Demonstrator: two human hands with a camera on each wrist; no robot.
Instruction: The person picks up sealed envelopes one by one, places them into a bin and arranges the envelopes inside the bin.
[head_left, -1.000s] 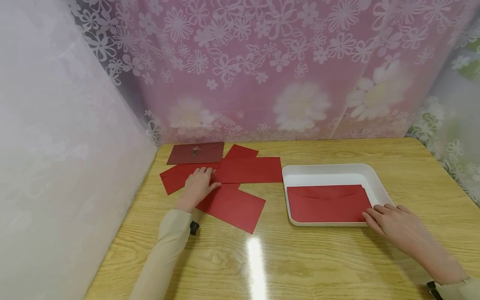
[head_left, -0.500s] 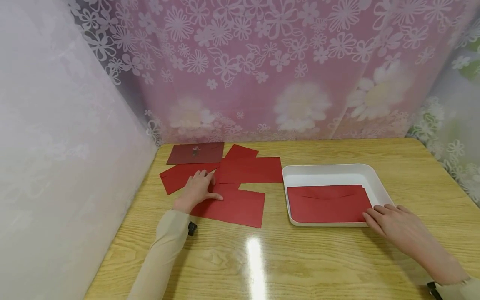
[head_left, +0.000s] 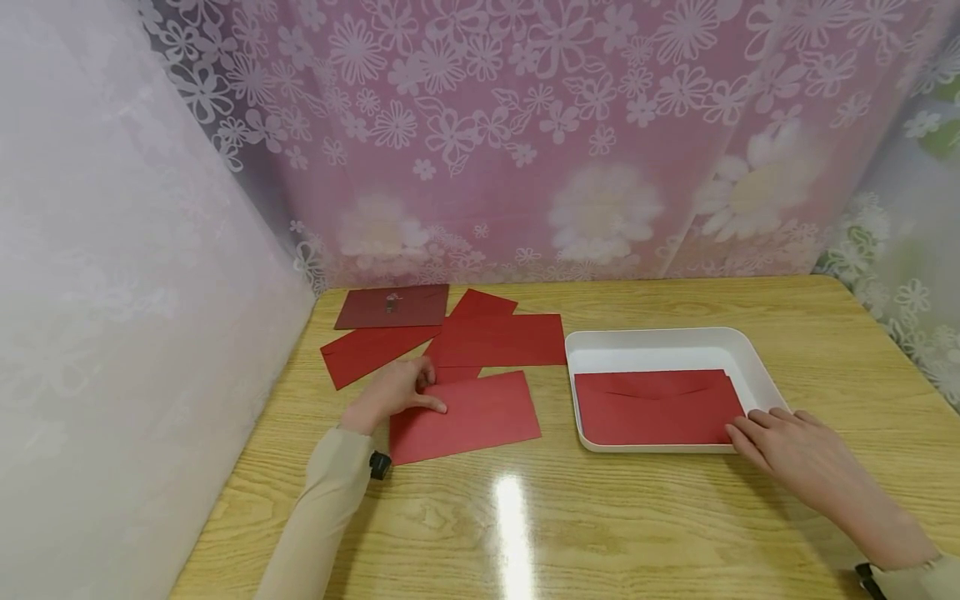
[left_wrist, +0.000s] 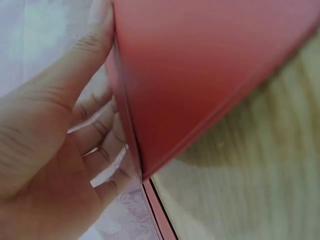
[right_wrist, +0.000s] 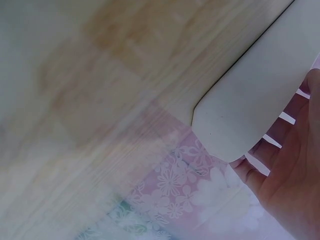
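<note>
A plain red envelope (head_left: 483,417) is pinched at its left end by my left hand (head_left: 390,393). In the left wrist view the thumb lies on the face of that envelope (left_wrist: 200,75) and the other fingers are behind its edge. Beyond it several more red envelopes (head_left: 498,340) overlap on the table. My right hand (head_left: 798,454) holds the near right corner of a white tray (head_left: 652,337), fingers over the rim. Inside the tray lie red envelopes (head_left: 652,412), the top one with its flap line showing; their number is unclear.
A darker red envelope (head_left: 390,308) with a small emblem lies at the back left of the wooden table (head_left: 450,533). Flowered curtain cloth (head_left: 487,167) hangs behind the table, and a pale wall covering (head_left: 150,292) borders its left side.
The left hand has taken hold of the envelope at the front of the pile and turned it, drawing it slightly nearer. The right hand and tray have stayed put.
</note>
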